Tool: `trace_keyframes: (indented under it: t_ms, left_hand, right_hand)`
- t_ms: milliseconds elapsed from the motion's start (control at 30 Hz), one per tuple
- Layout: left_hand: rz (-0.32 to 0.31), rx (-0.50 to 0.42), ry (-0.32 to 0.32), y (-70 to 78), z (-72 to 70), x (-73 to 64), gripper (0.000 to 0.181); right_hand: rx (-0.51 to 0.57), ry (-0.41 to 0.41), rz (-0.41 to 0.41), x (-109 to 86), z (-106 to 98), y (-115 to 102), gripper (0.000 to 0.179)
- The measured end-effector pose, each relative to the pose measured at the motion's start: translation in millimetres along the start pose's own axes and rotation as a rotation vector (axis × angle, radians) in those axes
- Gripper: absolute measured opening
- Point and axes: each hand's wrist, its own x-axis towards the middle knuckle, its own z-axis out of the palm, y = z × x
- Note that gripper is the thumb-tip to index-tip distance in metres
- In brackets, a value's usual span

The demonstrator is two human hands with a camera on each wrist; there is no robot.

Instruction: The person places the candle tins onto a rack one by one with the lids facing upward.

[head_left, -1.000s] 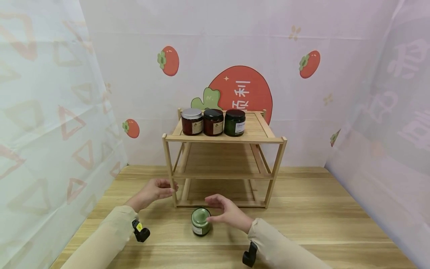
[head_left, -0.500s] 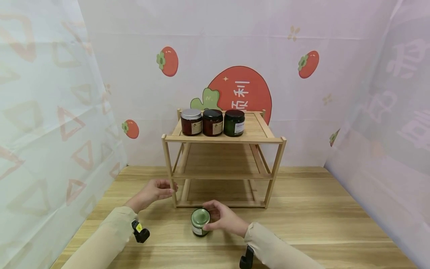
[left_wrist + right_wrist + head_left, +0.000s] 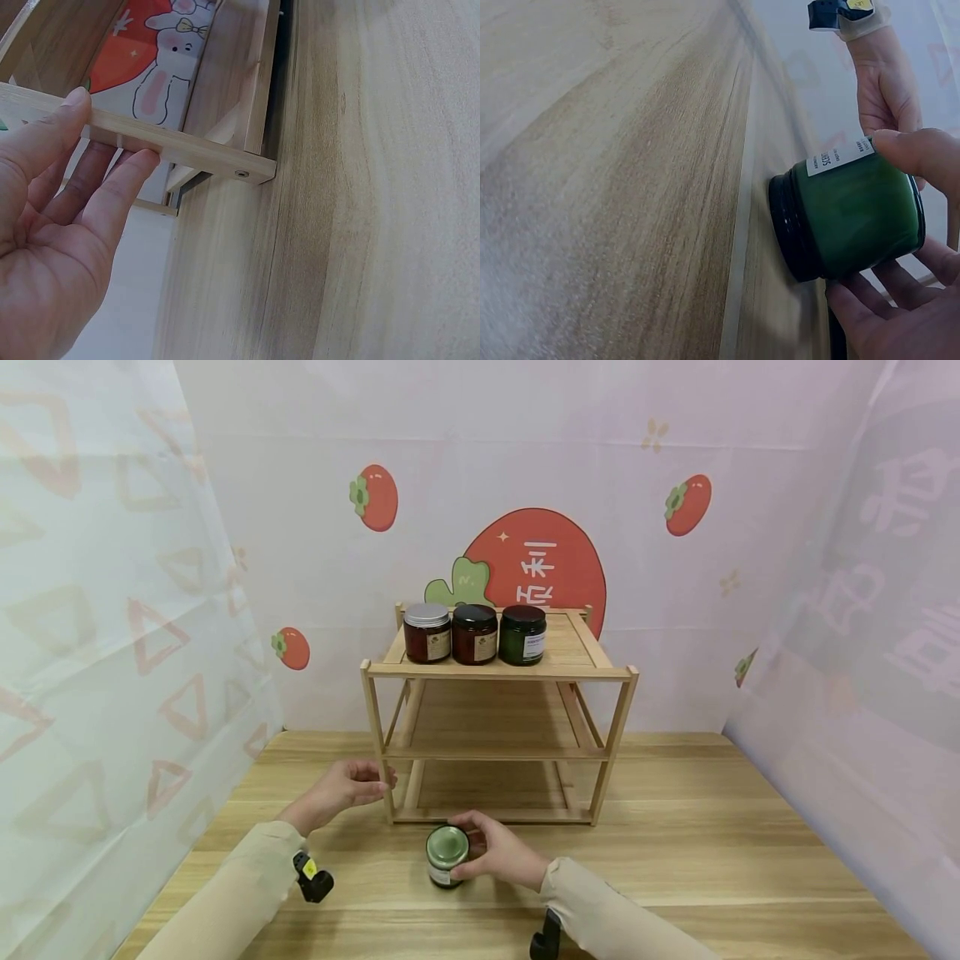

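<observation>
A green glass jar (image 3: 447, 852) with a white label stands upside down on the table, its black lid (image 3: 793, 227) against the wood. My right hand (image 3: 498, 853) holds it from the right, thumb on the near side and fingers round the far side. My left hand (image 3: 347, 789) grips the front left leg (image 3: 187, 148) of a wooden shelf rack (image 3: 495, 672), with the thumb on one face of the leg and fingertips on another.
Three lidded jars stand in a row on the rack's top board: a brown one with a silver lid (image 3: 427, 633), a brown one with a black lid (image 3: 475, 634) and a dark green one (image 3: 522, 635). Printed cloth (image 3: 300, 527) hangs behind and at both sides of the table (image 3: 697, 827).
My right hand has moved left and slightly down, and its thumb and fingers have closed round the green jar. The left hand stays on the rack's leg.
</observation>
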Motion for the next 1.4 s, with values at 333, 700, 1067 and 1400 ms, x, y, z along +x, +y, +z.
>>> trace_keyframes:
  t_ms: [333,700,1067,1400]
  left_hand:
    - [0.01,0.01,-0.007,-0.2,-0.8,-1.0,0.036]
    - [-0.01,-0.019,-0.003,1.1,-2.0,-0.9,0.035]
    - [-0.01,0.005,-0.006,1.2,-1.2,-1.3,0.034]
    - [-0.006,0.004,-0.009,0.4,-1.4,-0.2,0.036]
  right_hand:
    - [-0.019,0.008,0.033,5.0,3,3,0.067]
    - [-0.027,-0.008,0.043,6.7,3,5,0.069]
    - [-0.025,-0.034,0.035,9.7,3,7,0.069]
    - [-0.061,-0.041,0.027,10.8,4,10,0.068]
